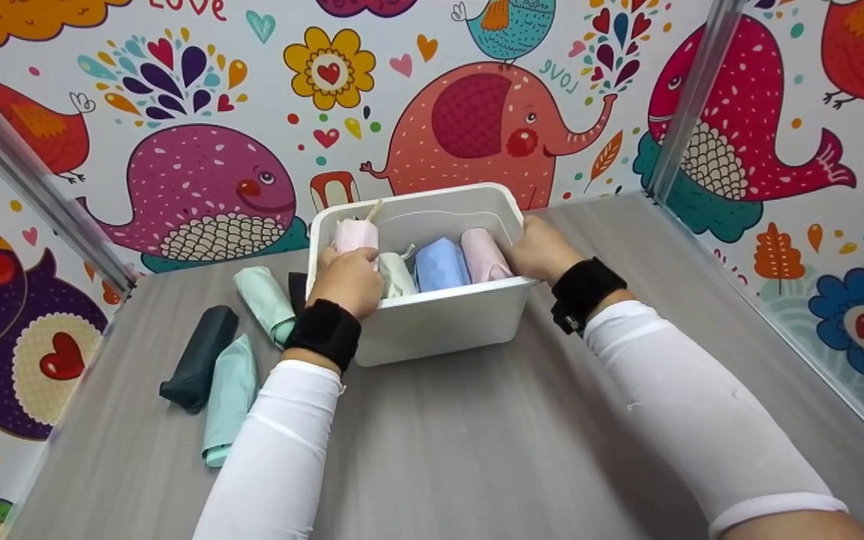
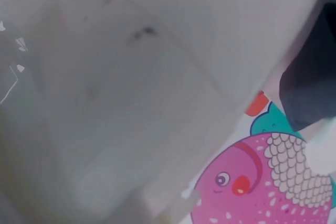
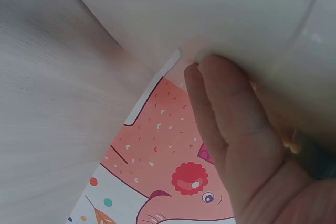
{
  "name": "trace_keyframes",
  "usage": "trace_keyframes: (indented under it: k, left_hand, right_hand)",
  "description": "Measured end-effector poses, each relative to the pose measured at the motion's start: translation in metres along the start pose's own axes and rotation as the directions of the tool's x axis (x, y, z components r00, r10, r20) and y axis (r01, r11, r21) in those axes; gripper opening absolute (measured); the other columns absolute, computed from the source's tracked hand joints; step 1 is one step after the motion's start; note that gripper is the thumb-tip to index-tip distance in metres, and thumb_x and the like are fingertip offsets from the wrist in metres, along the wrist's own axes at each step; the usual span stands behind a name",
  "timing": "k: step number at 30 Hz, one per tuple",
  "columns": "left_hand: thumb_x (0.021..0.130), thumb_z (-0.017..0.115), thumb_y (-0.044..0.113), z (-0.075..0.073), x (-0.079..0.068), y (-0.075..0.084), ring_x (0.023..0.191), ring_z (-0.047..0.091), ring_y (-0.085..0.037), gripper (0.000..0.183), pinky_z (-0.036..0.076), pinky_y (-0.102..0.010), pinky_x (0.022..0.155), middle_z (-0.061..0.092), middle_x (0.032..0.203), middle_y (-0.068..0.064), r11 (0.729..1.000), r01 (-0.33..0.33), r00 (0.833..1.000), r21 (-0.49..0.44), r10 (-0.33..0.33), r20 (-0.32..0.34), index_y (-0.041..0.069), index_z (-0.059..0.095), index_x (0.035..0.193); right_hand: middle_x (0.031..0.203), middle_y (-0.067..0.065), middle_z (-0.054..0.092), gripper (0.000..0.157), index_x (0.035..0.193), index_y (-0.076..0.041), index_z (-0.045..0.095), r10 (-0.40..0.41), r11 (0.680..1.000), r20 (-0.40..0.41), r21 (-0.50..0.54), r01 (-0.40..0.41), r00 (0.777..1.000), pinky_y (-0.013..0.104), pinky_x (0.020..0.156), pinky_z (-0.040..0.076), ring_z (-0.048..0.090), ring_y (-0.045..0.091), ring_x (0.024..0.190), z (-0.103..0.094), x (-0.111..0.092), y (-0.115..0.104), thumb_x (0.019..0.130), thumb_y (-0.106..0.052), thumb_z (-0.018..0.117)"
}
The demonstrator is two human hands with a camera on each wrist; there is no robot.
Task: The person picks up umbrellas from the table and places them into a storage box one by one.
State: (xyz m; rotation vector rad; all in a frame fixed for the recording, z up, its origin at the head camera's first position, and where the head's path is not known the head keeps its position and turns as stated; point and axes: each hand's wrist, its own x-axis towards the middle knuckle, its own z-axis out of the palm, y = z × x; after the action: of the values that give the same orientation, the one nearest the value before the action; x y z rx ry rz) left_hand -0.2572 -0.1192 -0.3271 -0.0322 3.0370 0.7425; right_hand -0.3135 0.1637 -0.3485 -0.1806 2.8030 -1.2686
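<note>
A white plastic bin point(image 1: 439, 330) stands on the table with folded umbrellas inside. My left hand point(image 1: 349, 281) reaches over its left front corner and holds a light pink umbrella point(image 1: 357, 234) at the bin's left end. My right hand point(image 1: 544, 247) grips the right rim; in the right wrist view its fingers point(image 3: 231, 108) lie along the bin's outer wall. Between the hands a cream umbrella point(image 1: 397, 276), a blue umbrella point(image 1: 441, 264) and a dusty pink umbrella point(image 1: 483, 255) lie side by side in the bin. A pale, blurred surface fills most of the left wrist view.
Left of the bin lie a dark green umbrella point(image 1: 203, 356), a mint umbrella point(image 1: 229, 397) and a pale green umbrella point(image 1: 263, 300). A black item point(image 1: 297, 289) shows partly behind my left wrist. Cartoon-printed walls point(image 1: 417, 45) with metal corner posts point(image 1: 691, 105) enclose the grey table point(image 1: 439, 450).
</note>
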Motion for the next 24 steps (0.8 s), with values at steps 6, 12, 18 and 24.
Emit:
trace_keyframes:
  k: [6,12,18,24]
  left_hand:
    - [0.101,0.048,0.016,-0.0012,0.0004,0.0019,0.136,0.037,-0.041,0.052,0.043,-0.051,0.114,0.050,0.148,-0.030,1.000,0.014,0.999,0.014,-0.014,0.035,0.014,0.057,0.152]
    - [0.104,0.048,0.019,-0.0023,0.0027,0.0019,0.138,0.035,-0.040,0.051,0.044,-0.050,0.113,0.049,0.151,-0.029,0.998,0.004,0.997,0.066,-0.009,0.078,0.009,0.053,0.154]
    - [0.106,0.048,0.023,-0.0023,0.0044,0.0021,0.141,0.038,-0.039,0.049,0.041,-0.050,0.118,0.055,0.151,-0.025,0.994,-0.026,0.994,0.104,0.014,0.107,0.000,0.055,0.149]
    - [0.108,0.047,0.025,-0.0008,0.0046,0.0003,0.123,0.059,-0.039,0.042,0.046,-0.050,0.111,0.066,0.136,-0.025,0.977,-0.122,0.987,0.174,0.101,0.127,-0.008,0.068,0.126]
  right_hand:
    - [0.116,0.021,0.070,0.038,0.127,0.007,0.063,-0.001,1.000,-0.009,-0.024,0.001,1.000,0.049,0.098,0.050,0.059,0.030,0.099,-0.0004,-0.0003,-0.0001,0.100,-0.019,0.057]
    - [0.110,0.020,0.070,0.036,0.121,0.005,0.066,-0.019,0.998,-0.013,-0.061,0.018,1.000,0.045,0.092,0.050,0.058,0.028,0.095,-0.0008,-0.0006,-0.0009,0.100,-0.023,0.057]
    - [0.108,0.019,0.071,0.036,0.117,0.004,0.068,-0.031,0.998,-0.012,-0.053,0.031,0.999,0.045,0.091,0.050,0.059,0.028,0.094,-0.0005,-0.0001,0.0000,0.102,-0.027,0.058]
    - [0.113,0.021,0.071,0.040,0.123,0.006,0.065,-0.015,0.998,-0.016,-0.061,0.014,1.000,0.047,0.096,0.051,0.060,0.029,0.097,-0.0001,-0.0003,-0.0010,0.102,-0.028,0.057]
